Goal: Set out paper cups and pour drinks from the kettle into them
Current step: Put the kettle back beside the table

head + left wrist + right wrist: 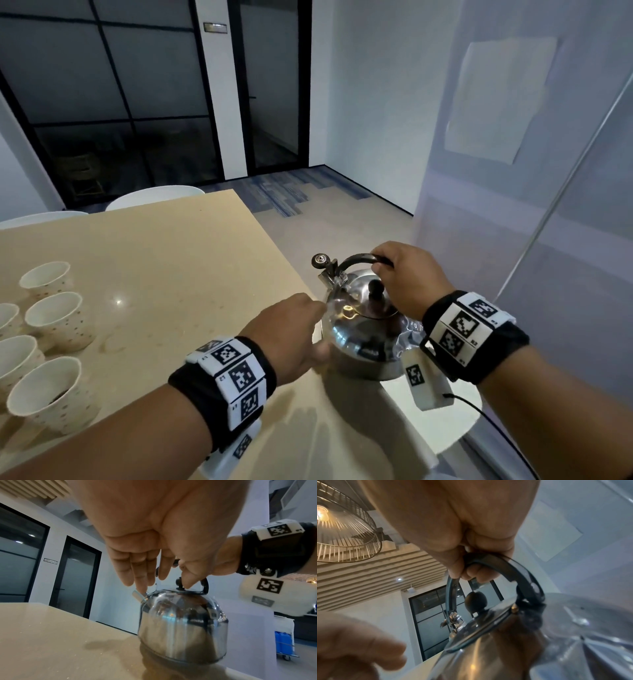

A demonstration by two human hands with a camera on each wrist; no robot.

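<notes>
Head view: the steel kettle (366, 329) stands at the table (164, 274) edge, paper cups (54, 322) at 9 o'clock. Left wrist view: the left hand (154, 536) is held relaxed, fingers extended beside the kettle. Right wrist view: the kettle handle (505, 566) is grasped by the right hand (462, 534).

Shiny silver kettle (363, 329) with black handle (356, 260); white paper cups (58, 318) speckled with gold dots; tan table (154, 260).
</notes>
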